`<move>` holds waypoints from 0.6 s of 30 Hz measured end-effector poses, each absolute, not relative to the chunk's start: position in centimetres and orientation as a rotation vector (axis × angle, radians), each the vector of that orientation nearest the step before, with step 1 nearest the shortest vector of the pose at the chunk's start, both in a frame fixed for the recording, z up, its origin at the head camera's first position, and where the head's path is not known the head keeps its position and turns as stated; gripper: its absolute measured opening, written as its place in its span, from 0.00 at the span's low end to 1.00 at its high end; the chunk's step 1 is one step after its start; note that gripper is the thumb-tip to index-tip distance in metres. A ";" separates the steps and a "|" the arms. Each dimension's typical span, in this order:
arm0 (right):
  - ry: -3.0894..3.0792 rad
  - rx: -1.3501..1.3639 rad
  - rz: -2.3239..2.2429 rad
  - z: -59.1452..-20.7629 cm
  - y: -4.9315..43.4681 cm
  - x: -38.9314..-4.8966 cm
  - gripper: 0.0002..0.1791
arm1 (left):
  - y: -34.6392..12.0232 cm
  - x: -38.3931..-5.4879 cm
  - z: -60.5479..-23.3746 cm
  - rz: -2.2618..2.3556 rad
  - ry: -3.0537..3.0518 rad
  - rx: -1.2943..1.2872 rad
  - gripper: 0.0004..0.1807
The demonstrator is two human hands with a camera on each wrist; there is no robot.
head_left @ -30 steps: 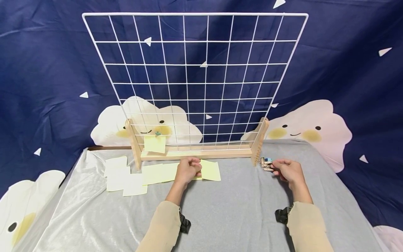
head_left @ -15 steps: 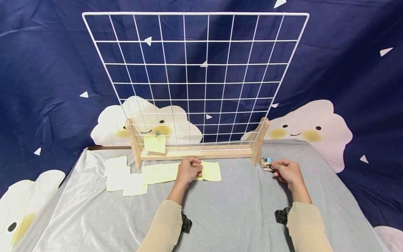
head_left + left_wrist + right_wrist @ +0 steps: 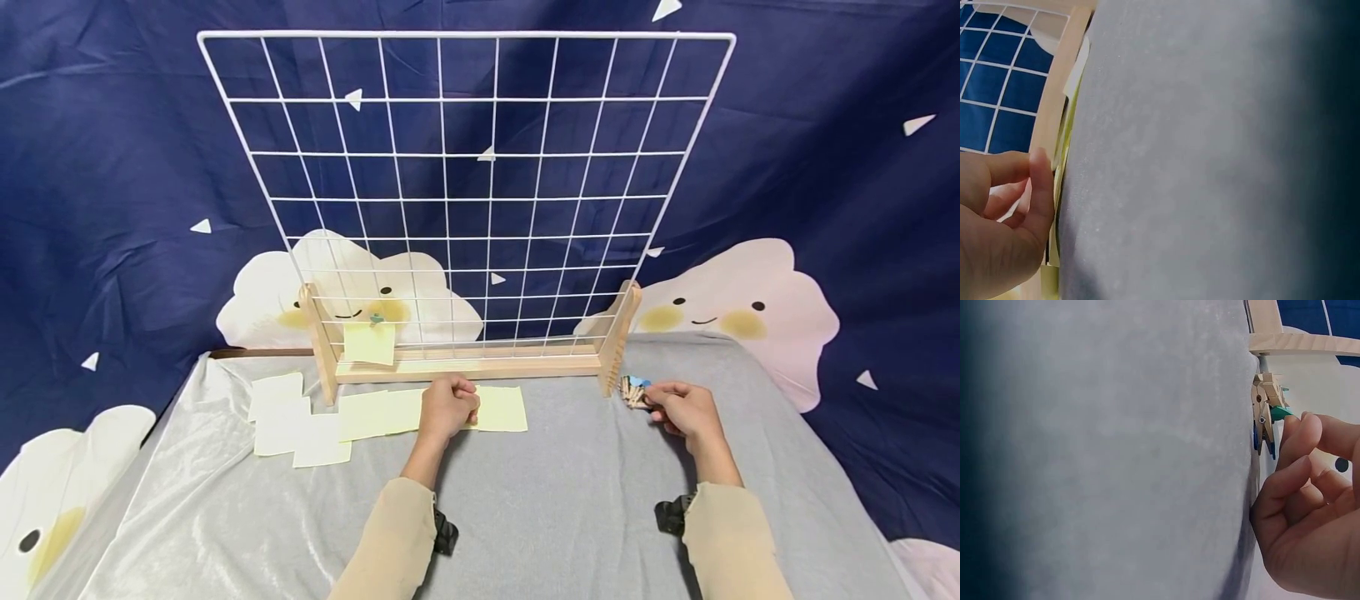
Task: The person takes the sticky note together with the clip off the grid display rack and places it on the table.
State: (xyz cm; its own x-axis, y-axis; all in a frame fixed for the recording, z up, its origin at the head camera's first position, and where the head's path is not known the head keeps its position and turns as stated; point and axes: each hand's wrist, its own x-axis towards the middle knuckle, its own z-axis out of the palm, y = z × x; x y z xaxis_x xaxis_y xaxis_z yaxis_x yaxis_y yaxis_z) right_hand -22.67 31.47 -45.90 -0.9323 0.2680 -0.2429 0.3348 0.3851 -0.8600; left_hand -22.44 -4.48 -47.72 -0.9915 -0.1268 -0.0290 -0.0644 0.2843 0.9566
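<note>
In the head view my left hand [image 3: 448, 408] lies over a row of yellow sticky notes [image 3: 378, 412], pinching the left edge of the rightmost sticky note [image 3: 502, 409]. Its thumb and index tips meet in the left wrist view, covering the pinched edge. My right hand [image 3: 686, 408] is at a small pile of wooden clothespins [image 3: 632, 393] by the rack's right foot. In the right wrist view its thumb and index finger pinch the end of a green clothespin [image 3: 1281, 413]; blue ends show on others. Another note [image 3: 369, 343] hangs from the grid by a green clothespin [image 3: 377, 318].
A white wire grid [image 3: 465, 198] stands upright in a wooden base [image 3: 468, 367] behind both hands. Several paler notes [image 3: 281, 421] overlap on the left of the grey cloth [image 3: 540, 500]. Dark blue fabric [image 3: 810, 167] with cloud faces hangs behind.
The rightmost note, tilted and slightly raised earlier, now lies flatter in line with the row. The clothespins by my right hand have shifted and spread. Both hands stay nearly in place.
</note>
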 end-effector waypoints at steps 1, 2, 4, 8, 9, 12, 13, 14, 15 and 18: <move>2.560 0.560 -1.614 -45.8 31.5 -22.7 0.20 | -4.5 -22.4 -47.8 -1.829 -2.473 0.186 0.04; 2.560 0.561 -1.616 -45.7 31.4 -22.7 0.20 | -4.5 -22.4 -47.7 -1.824 -2.470 0.194 0.04; 2.560 0.559 -1.611 -45.5 31.4 -22.6 0.21 | -4.5 -22.4 -47.7 -1.836 -2.462 0.210 0.04; 2.565 0.548 -1.615 -45.0 31.4 -22.4 0.22 | -4.6 -22.3 -47.7 -1.867 -2.445 0.212 0.04; 2.566 0.543 -1.619 -44.9 31.3 -22.3 0.23 | -4.6 -22.3 -47.7 -1.880 -2.439 0.213 0.04; 2.566 0.517 -1.636 -44.5 31.2 -22.3 0.23 | -4.8 -22.3 -47.6 -1.936 -2.405 0.232 0.04; 2.568 0.506 -1.639 -44.3 31.1 -22.3 0.23 | -5.0 -22.3 -47.6 -1.961 -2.384 0.241 0.04; 2.570 0.493 -1.641 -44.2 31.0 -22.3 0.23 | -5.1 -22.3 -47.5 -1.993 -2.359 0.249 0.04; 2.573 0.480 -1.643 -44.1 30.9 -22.3 0.23 | -5.3 -22.3 -47.4 -2.019 -2.338 0.263 0.04; 2.588 0.451 -1.649 -43.7 30.6 -22.3 0.23 | -5.8 -22.4 -47.2 -2.092 -2.268 0.281 0.06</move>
State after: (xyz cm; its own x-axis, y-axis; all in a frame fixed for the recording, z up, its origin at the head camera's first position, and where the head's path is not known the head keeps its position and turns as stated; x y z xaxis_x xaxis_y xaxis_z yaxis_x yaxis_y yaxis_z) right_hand -22.30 30.62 -43.69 -0.9570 0.2211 -0.1878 0.2636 0.3924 -0.8812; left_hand -22.38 -5.78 -47.16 -0.9826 -0.1625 -0.0904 -0.1032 0.0722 0.9920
